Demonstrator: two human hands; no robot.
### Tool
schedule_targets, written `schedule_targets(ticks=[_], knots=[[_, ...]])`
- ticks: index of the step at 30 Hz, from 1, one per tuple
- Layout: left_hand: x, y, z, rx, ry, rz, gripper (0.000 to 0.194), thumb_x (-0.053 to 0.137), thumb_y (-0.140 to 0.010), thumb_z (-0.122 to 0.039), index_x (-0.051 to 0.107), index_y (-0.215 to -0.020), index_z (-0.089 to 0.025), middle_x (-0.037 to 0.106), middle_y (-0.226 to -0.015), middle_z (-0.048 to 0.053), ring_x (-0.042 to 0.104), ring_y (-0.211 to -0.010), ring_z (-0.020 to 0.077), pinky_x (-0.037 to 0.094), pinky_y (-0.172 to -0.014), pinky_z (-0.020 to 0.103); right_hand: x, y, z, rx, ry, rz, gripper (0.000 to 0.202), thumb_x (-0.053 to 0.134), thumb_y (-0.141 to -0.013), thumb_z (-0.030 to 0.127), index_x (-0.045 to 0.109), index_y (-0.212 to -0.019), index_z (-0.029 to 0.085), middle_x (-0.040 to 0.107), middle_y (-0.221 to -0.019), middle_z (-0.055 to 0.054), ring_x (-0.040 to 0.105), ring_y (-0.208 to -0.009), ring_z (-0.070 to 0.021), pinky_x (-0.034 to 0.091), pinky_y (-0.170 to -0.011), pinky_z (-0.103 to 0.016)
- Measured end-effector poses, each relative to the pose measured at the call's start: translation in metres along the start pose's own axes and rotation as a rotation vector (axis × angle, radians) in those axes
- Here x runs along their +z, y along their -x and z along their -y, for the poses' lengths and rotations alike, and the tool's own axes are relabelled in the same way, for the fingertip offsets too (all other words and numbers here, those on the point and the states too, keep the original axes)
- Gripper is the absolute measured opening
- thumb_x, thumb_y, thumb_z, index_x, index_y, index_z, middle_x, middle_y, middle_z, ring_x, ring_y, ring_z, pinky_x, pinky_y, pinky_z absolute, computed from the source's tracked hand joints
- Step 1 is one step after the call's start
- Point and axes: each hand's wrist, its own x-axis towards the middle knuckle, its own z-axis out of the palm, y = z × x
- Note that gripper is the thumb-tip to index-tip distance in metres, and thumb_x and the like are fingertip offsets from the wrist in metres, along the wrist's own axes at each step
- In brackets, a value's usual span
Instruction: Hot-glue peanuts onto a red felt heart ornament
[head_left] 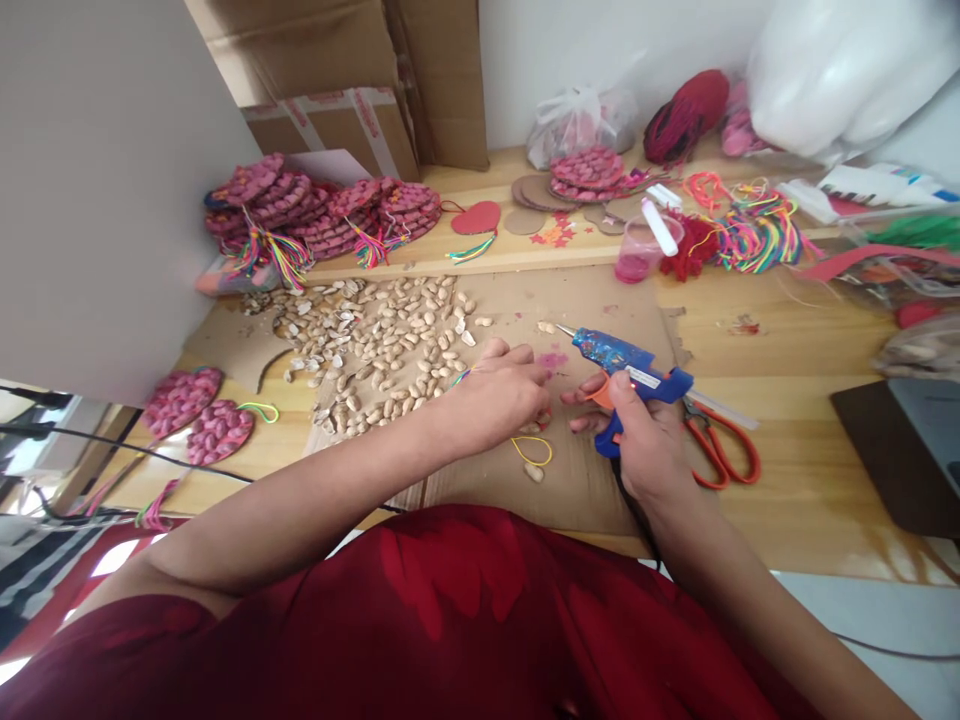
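My right hand [649, 430] is wrapped round the handle of a blue hot glue gun [611, 352], with its fingers near the orange trigger. The gun's metal nozzle points up and left, and a peanut lies close to its tip. My left hand [506, 392] is closed over the cardboard sheet [585, 490], knuckles up. Its fingers hide most of what they hold; a little red shows beneath them and coloured threads stick out at the wrist side. Close below the left hand lie a yellow cord loop [534, 455] and a single peanut [533, 472].
Many peanuts [405, 350] are spread on the cardboard at left. Orange-handled scissors [724, 450] lie right of the glue gun. Stacked pink peanut-covered pieces [322, 215], a red heart [476, 217] and coloured cords [765, 230] sit on the raised back ledge. A dark-and-grey box [877, 450] stands far right.
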Motion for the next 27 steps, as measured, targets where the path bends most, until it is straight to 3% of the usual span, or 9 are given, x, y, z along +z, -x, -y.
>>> schedule_targets(ticks=[9, 15, 18, 20, 23, 27], knots=[[0.004, -0.004, 0.001, 0.073, -0.121, -0.018, 0.013, 0.061, -0.092, -0.022, 0.073, -0.087, -0.018, 0.069, -0.087, 0.007, 0.054, -0.089, 0.0225, 0.024, -0.074, 0.037, 0.000, 0.000, 0.002, -0.005, -0.025, 0.015, 0.037, 0.075, -0.086, 0.061, 0.069, -0.087, 0.025, 0.064, -0.091, -0.008, 0.067, -0.085, -0.0306, 0.056, -0.044, -0.031], [0.005, -0.012, 0.008, 0.084, -0.025, 0.010, 0.007, 0.068, -0.083, -0.021, 0.072, -0.084, -0.015, 0.070, -0.091, 0.010, 0.057, -0.087, 0.0223, 0.030, -0.075, 0.035, 0.000, 0.001, 0.002, -0.012, -0.085, -0.008, 0.042, 0.076, -0.086, 0.060, 0.067, -0.090, 0.019, 0.062, -0.088, -0.006, 0.068, -0.077, -0.0254, 0.058, -0.047, -0.027], [-0.003, -0.003, 0.011, -0.008, 0.298, -0.038, 0.008, 0.072, -0.077, -0.021, 0.071, -0.082, -0.015, 0.069, -0.084, 0.006, 0.059, -0.083, 0.0189, 0.036, -0.076, 0.033, -0.002, 0.000, 0.004, -0.021, -0.122, -0.012, 0.046, 0.075, -0.087, 0.061, 0.066, -0.090, 0.016, 0.062, -0.084, -0.007, 0.069, -0.077, -0.0256, 0.058, -0.049, -0.027], [-0.008, 0.009, 0.014, -0.140, 0.704, -0.057, 0.015, 0.072, -0.078, -0.026, 0.070, -0.088, -0.016, 0.067, -0.076, 0.002, 0.057, -0.068, 0.0129, 0.039, -0.068, 0.028, -0.003, 0.000, 0.005, -0.022, -0.139, -0.004, 0.048, 0.074, -0.088, 0.062, 0.065, -0.091, 0.015, 0.062, -0.082, -0.007, 0.069, -0.076, -0.0258, 0.058, -0.049, -0.026], [-0.008, 0.027, 0.015, -0.343, 1.375, 0.002, 0.029, 0.074, -0.077, -0.038, 0.066, -0.094, -0.015, 0.065, -0.071, 0.000, 0.048, -0.049, 0.0073, 0.034, -0.052, 0.024, -0.004, 0.002, 0.008, -0.005, -0.158, 0.023, 0.048, 0.071, -0.090, 0.063, 0.063, -0.094, 0.015, 0.062, -0.078, -0.007, 0.069, -0.071, -0.0251, 0.055, -0.046, -0.024], [0.001, 0.044, 0.011, -0.383, 1.871, -0.144, 0.037, 0.086, -0.065, -0.040, 0.065, -0.080, -0.013, 0.062, -0.071, 0.001, 0.051, -0.059, 0.0071, 0.037, -0.056, 0.021, 0.005, 0.009, 0.020, 0.011, -0.172, 0.092, 0.044, 0.068, -0.095, 0.059, 0.062, -0.098, 0.016, 0.063, -0.075, -0.007, 0.068, -0.066, -0.0239, 0.052, -0.043, -0.023]])
